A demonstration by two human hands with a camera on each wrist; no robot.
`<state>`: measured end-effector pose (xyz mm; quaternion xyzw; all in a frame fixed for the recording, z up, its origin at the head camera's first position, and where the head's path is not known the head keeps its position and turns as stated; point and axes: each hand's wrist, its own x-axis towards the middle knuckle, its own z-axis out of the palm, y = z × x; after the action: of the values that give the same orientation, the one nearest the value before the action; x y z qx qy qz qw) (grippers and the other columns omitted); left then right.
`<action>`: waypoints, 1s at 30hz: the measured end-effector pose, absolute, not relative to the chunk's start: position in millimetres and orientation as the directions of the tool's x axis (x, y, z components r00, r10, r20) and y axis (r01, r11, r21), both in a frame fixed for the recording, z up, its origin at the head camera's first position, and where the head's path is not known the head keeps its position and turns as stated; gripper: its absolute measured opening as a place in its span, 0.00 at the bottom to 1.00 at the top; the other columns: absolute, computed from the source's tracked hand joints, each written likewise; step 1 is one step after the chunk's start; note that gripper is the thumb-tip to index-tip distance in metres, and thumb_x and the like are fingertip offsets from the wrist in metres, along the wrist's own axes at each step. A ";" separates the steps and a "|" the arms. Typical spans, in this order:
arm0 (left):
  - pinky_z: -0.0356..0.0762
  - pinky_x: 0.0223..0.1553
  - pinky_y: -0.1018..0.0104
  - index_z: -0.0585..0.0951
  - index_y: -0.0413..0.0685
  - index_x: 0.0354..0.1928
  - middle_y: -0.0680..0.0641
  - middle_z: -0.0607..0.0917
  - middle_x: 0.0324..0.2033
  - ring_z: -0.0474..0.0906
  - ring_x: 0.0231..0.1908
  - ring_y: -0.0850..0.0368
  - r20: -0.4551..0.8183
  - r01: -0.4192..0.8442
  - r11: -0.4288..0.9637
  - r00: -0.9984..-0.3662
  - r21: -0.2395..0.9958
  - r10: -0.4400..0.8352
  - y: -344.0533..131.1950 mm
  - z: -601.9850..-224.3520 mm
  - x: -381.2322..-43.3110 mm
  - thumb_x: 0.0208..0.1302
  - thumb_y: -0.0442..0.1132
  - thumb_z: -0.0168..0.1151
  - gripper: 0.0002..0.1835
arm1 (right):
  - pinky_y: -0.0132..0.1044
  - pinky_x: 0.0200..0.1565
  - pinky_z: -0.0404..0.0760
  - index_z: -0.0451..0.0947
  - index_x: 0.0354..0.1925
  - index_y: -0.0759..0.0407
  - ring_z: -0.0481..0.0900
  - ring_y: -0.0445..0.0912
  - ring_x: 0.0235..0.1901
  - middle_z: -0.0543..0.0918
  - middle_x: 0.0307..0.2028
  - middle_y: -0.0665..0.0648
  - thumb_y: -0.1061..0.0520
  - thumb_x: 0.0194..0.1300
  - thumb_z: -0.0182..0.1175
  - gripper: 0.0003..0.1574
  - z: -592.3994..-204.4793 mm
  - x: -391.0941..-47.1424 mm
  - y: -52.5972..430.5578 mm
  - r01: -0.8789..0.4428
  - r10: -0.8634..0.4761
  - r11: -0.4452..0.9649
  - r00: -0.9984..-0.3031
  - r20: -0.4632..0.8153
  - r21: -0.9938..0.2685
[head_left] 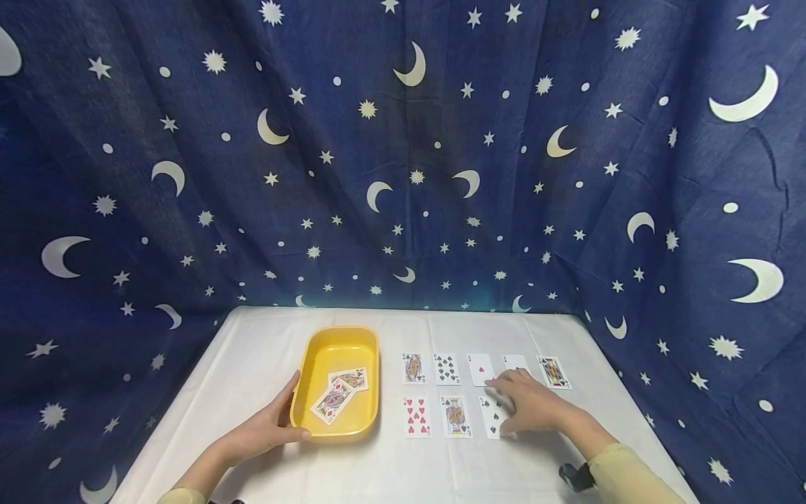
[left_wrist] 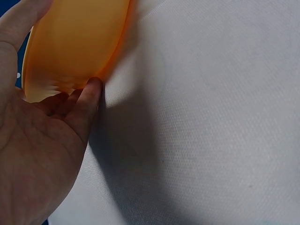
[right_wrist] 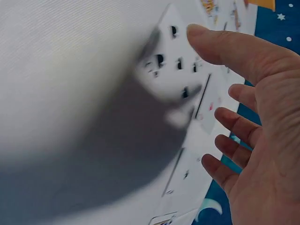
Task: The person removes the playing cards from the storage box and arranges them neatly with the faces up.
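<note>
My left hand (head_left: 267, 423) rests against the left side and near corner of a yellow tray (head_left: 373, 350), with its fingers on the outer wall and the thumb along the front. Inside the tray lie two face cards, a diamond card (head_left: 332, 401) overlapping another face card (head_left: 354, 379). My right hand (head_left: 529, 402) hovers low over a spade card (head_left: 492, 418), which it partly covers. In the right wrist view its thumb reaches over the spade card (right_wrist: 174, 61), while the fingers are spread and apart, with nothing between them.
To the left of the spade card lie a spade king (head_left: 456, 417) and a red heart card (head_left: 417, 418). Behind them runs a row with a face card (head_left: 413, 368), a black pip card (head_left: 447, 369), a heart ace (head_left: 481, 369), a partly hidden card (head_left: 515, 361) and another face card (head_left: 554, 372).
</note>
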<state>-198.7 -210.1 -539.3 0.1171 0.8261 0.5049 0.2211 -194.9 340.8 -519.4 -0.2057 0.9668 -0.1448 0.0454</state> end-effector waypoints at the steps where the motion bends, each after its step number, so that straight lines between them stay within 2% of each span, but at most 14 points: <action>1: 0.51 0.73 0.44 0.33 0.56 0.82 0.37 0.43 0.81 0.46 0.78 0.40 -0.245 -0.028 0.462 -0.875 0.887 0.418 -210.0 -538.9 -198.7 0.58 0.49 0.78 0.68 | 0.58 0.63 0.72 0.75 0.68 0.54 0.71 0.53 0.60 0.76 0.59 0.53 0.42 0.42 0.81 0.55 -517.8 -196.4 337.8 -0.382 -0.407 0.874 -0.913 -0.020 -0.300; 8: 0.49 0.74 0.42 0.33 0.56 0.82 0.37 0.42 0.81 0.45 0.78 0.39 -0.249 -0.034 0.458 -0.874 0.888 0.418 -211.1 -537.5 -198.4 0.58 0.48 0.78 0.68 | 0.60 0.67 0.68 0.75 0.69 0.53 0.68 0.58 0.67 0.76 0.64 0.58 0.43 0.53 0.78 0.48 -501.8 -205.4 292.7 -0.384 -0.399 0.848 -0.916 0.037 -0.365; 16: 0.48 0.74 0.43 0.33 0.57 0.83 0.38 0.42 0.81 0.45 0.78 0.39 -0.249 -0.043 0.442 -0.873 0.896 0.419 -210.4 -540.3 -199.2 0.58 0.48 0.78 0.68 | 0.53 0.70 0.67 0.71 0.73 0.47 0.66 0.49 0.69 0.74 0.67 0.51 0.38 0.59 0.72 0.48 -489.8 -217.6 215.0 -0.458 -0.456 0.824 -0.885 0.091 -0.334; 24: 0.46 0.74 0.39 0.33 0.56 0.82 0.37 0.42 0.80 0.44 0.78 0.37 -0.245 -0.036 0.444 -0.872 0.895 0.424 -210.9 -539.8 -200.2 0.58 0.47 0.78 0.68 | 0.48 0.69 0.68 0.69 0.74 0.51 0.67 0.47 0.67 0.74 0.65 0.51 0.31 0.56 0.72 0.54 -483.9 -226.1 135.3 -0.521 -0.519 0.807 -0.850 0.086 -0.278; 30: 0.49 0.74 0.40 0.33 0.57 0.83 0.37 0.43 0.80 0.46 0.77 0.36 -0.250 -0.042 0.446 -0.873 0.894 0.419 -211.6 -538.4 -199.7 0.59 0.47 0.77 0.67 | 0.42 0.66 0.69 0.74 0.70 0.51 0.68 0.45 0.60 0.77 0.59 0.50 0.25 0.55 0.69 0.53 -487.7 -231.9 90.4 -0.595 -0.592 0.792 -0.803 0.062 -0.139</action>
<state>-199.7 -211.6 -538.4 0.1147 0.8203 0.5134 0.2244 -231.9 90.4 -487.7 -0.3135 0.9465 -0.0761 -0.0076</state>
